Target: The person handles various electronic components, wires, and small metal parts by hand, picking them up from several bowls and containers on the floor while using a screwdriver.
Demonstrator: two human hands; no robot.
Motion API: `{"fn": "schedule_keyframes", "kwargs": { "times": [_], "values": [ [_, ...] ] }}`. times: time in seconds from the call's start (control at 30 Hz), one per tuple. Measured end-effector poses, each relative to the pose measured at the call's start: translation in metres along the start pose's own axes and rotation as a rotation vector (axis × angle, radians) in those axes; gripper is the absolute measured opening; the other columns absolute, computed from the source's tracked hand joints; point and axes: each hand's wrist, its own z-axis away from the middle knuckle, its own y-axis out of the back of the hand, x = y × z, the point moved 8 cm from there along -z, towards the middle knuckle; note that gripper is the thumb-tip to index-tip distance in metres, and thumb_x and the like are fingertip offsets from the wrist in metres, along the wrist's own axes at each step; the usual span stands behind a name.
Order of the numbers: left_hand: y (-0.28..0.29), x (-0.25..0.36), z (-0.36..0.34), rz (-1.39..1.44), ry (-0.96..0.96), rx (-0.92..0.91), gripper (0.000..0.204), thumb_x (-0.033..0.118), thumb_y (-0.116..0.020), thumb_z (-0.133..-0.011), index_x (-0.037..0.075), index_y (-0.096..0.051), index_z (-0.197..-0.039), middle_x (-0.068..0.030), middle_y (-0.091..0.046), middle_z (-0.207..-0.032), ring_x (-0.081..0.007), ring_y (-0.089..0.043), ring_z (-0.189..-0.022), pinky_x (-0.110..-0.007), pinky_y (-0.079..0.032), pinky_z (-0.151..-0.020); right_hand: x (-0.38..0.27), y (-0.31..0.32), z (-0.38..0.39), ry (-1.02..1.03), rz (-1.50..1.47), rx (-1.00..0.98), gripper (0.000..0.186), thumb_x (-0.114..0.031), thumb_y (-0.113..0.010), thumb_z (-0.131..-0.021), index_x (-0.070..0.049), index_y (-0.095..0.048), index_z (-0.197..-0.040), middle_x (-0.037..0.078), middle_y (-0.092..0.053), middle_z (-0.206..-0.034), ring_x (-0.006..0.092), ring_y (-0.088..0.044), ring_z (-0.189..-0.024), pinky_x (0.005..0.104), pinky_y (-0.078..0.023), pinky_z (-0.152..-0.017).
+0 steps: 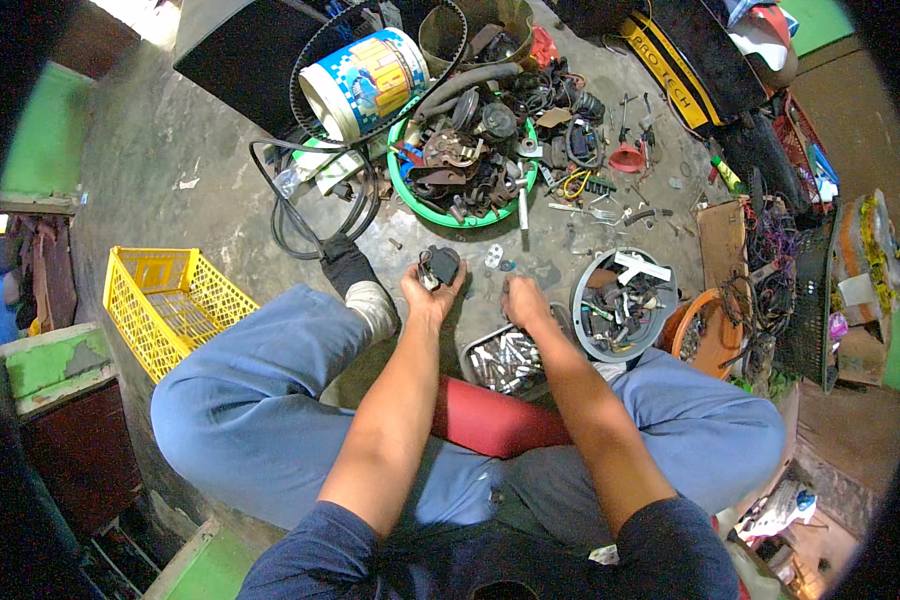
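My left hand (422,298) is closed around a small black boxy part with short wires (442,263); its exact kind does not show. A little to the right, my right hand (523,302) has its fingers curled in, and whatever they hold, if anything, is hidden. Just beyond that hand a small bluish piece (508,266) and a small white piece with holes (493,256) lie on the floor. Under my right wrist stands a rectangular tray (467,362) of small metal and white cylindrical pieces. To its right is a grey round tub (582,312) of mixed parts.
A green-rimmed basin (402,196) heaped with dark parts sits ahead. Behind it lie a tipped white bucket (355,88) and a black belt (457,50). A yellow crate (150,335) stands left. Loose tools and a red funnel (626,157) lie right, beyond an orange bowl (682,318).
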Motion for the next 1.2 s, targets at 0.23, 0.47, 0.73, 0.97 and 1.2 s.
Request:
{"fn": "schedule_keyframes", "kwargs": {
  "times": [0.23,0.47,0.73,0.97,1.2],
  "values": [
    [0.003,-0.005,0.0,0.024,0.042,0.024,0.038,0.028,-0.039,-0.094,0.003,-0.059,-0.115,-0.0197,-0.06,-0.124,-0.0355,-0.056,-0.116,-0.062,-0.046,-0.104,0.008,0.019,-0.019,0.01,-0.407,0.264,0.014,-0.006,-0.067,-0.083,0.003,-0.066,-0.093,0.022,-0.071,-0.086,0.0351,-0.07,-0.083,0.0426,-0.054,-0.075],
    [0.001,-0.016,0.004,-0.013,0.033,0.029,0.04,0.028,-0.039,-0.093,0.003,-0.057,-0.118,-0.0199,-0.06,-0.124,-0.0359,-0.056,-0.116,-0.061,-0.046,-0.103,0.005,0.025,-0.015,-0.073,-0.689,0.255,0.021,-0.019,-0.075,-0.086,0.001,-0.068,-0.084,0.018,-0.072,-0.077,0.0293,-0.07,-0.069,0.0426,-0.054,-0.068],
    [-0.012,-0.065,0.021,-0.121,0.095,-0.034,0.041,0.031,-0.041,-0.089,0.003,-0.062,-0.111,-0.02,-0.062,-0.12,-0.0365,-0.059,-0.113,-0.06,-0.049,-0.1,0.022,0.074,0.006,-0.072,-1.366,0.194,0.023,-0.01,-0.071,-0.091,0.003,-0.062,-0.107,0.009,-0.065,-0.083,0.0183,-0.066,-0.067,0.0319,-0.059,-0.06],
    [-0.035,-0.139,0.037,-0.233,0.199,-0.148,0.039,0.03,-0.042,-0.089,0.005,-0.062,-0.112,-0.0193,-0.063,-0.118,-0.0357,-0.059,-0.113,-0.06,-0.048,-0.099,0.065,0.176,0.054,-0.021,-1.688,0.423,0.021,-0.018,-0.067,-0.096,0.002,-0.063,-0.103,0.01,-0.065,-0.086,0.0173,-0.065,-0.068,0.0321,-0.057,-0.059],
    [-0.072,-0.23,0.092,-0.391,0.329,-0.215,0.039,0.032,-0.042,-0.093,0.007,-0.06,-0.117,-0.0163,-0.059,-0.127,-0.0352,-0.055,-0.12,-0.058,-0.049,-0.098,0.103,0.282,0.158,0.186,-1.656,0.739,0.019,-0.011,-0.07,-0.093,0.0,-0.064,-0.108,0.006,-0.066,-0.087,0.016,-0.065,-0.072,0.0299,-0.055,-0.063]
  ]
}}
